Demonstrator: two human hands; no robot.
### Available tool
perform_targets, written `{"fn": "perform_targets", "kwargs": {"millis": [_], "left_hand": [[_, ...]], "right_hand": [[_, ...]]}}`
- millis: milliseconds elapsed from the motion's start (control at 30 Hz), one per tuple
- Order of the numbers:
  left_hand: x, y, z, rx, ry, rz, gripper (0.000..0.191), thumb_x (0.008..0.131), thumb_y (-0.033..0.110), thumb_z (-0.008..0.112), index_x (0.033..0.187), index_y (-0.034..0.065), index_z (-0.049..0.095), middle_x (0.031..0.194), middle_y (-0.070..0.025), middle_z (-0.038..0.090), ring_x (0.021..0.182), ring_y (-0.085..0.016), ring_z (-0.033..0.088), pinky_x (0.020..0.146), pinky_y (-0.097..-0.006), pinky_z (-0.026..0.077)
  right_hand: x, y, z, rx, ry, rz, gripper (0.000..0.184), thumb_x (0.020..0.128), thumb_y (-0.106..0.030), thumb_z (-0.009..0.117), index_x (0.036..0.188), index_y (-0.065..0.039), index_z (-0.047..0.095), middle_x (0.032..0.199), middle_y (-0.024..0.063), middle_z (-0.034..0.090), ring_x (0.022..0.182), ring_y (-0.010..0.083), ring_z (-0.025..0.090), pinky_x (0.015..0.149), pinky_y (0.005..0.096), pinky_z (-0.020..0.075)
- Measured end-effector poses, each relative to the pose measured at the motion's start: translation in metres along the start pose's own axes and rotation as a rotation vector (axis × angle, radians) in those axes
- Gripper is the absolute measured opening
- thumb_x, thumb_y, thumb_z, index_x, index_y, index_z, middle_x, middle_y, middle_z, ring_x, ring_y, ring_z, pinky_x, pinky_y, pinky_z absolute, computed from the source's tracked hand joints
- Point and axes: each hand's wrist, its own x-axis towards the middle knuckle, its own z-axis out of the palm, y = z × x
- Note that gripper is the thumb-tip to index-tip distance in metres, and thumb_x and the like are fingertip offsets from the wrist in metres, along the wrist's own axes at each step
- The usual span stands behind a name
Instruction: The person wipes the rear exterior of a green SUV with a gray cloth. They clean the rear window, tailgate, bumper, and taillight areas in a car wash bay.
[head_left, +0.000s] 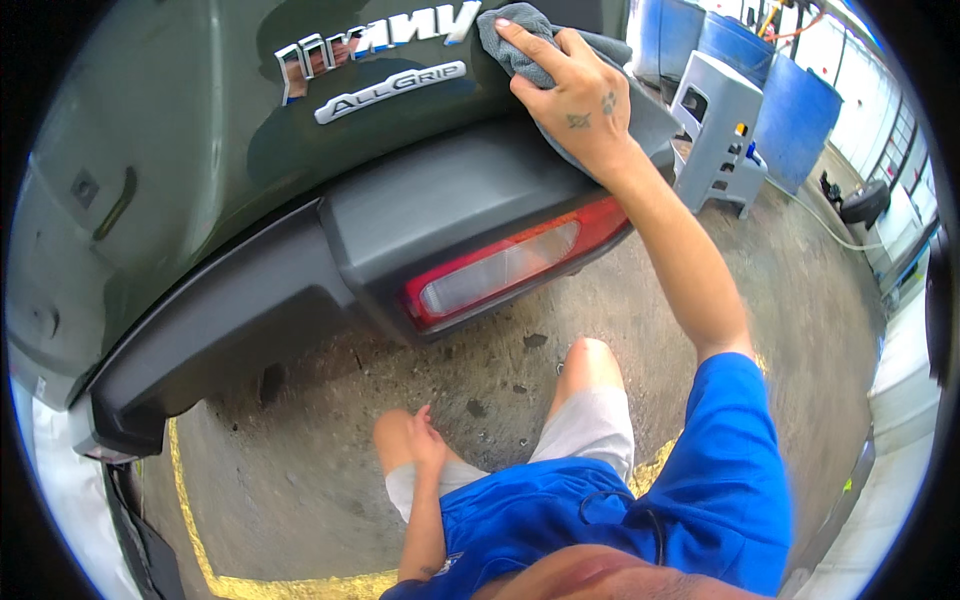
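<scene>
My right hand (585, 105) presses a bunched grey microfibre cloth (517, 45) against the dark green rear panel (225, 150) of a car. The cloth sits just right of a chrome model badge (375, 41). Beneath that badge is a smaller AllGrip badge (390, 91). Below my right wrist runs the black plastic rear bumper (450, 176), with a red and clear tail light (502, 266) set into it. My left hand (426, 442) holds nothing and rests on my left knee, its fingers loosely extended.
At the right stand a grey plastic step stool (712, 135) and several blue drums (799, 124). A pale hose (825, 229) trails over the stained concrete floor (292, 487). A yellow painted line (187, 517) crosses the floor at lower left. A white wall (900, 420) borders the right.
</scene>
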Motion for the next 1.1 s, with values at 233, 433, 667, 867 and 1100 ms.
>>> {"fn": "perform_targets", "kwargs": {"millis": [233,433,667,867,1100], "left_hand": [[0.002,0.013,0.009,0.001,-0.008,0.015,0.055,0.079,-0.011,0.048,0.13,0.0078,0.057,0.108,-0.017,0.058,0.102,-0.035,0.06,0.088,-0.0424,0.05],[0.013,0.033,0.03,-0.006,-0.081,0.048,0.056,0.077,-0.012,0.048,0.129,0.008,0.057,0.107,-0.0163,0.059,0.101,-0.035,0.06,0.088,-0.0434,0.05],[0.011,0.019,0.031,-0.107,-0.059,-0.043,0.057,0.077,-0.012,0.047,0.129,0.008,0.058,0.104,-0.0157,0.059,0.1,-0.034,0.06,0.086,-0.0427,0.05],[0.017,0.008,0.027,-0.022,-0.069,0.027,0.054,0.078,-0.01,0.048,0.128,0.0072,0.058,0.104,-0.0153,0.061,0.099,-0.032,0.061,0.086,-0.0422,0.05],[-0.01,-0.011,-0.005,0.033,-0.026,-0.058,0.053,0.078,-0.01,0.048,0.127,0.0072,0.059,0.101,-0.0145,0.062,0.097,-0.032,0.062,0.087,-0.0422,0.051]], "right_hand": [[0.047,-0.041,-0.002,0.193,0.036,0.284,0.043,0.075,-0.015,0.072,0.118,-0.009,0.072,0.084,0.0168,0.065,0.076,0.0346,0.066,0.073,0.0435,0.0536],[0.073,-0.14,0.027,0.228,-0.114,0.092,0.048,0.08,-0.027,0.071,0.125,-0.01,0.065,0.095,0.0145,0.064,0.083,0.0333,0.068,0.074,0.043,0.0568],[0.082,-0.081,0.016,0.124,0.044,0.138,0.045,0.079,-0.024,0.071,0.123,-0.017,0.068,0.096,0.0141,0.063,0.085,0.032,0.067,0.075,0.0432,0.0558],[0.119,-0.084,0.044,-0.039,-0.139,0.255,0.042,0.069,-0.024,0.075,0.109,-0.012,0.072,0.087,0.0095,0.066,0.064,0.0257,0.068,0.056,0.0386,0.0567],[0.154,-0.05,0.03,0.176,0.173,0.274,0.034,0.083,-0.021,0.06,0.113,-0.008,0.066,0.093,0.0223,0.065,0.084,0.0399,0.067,0.08,0.0491,0.0556]]}}
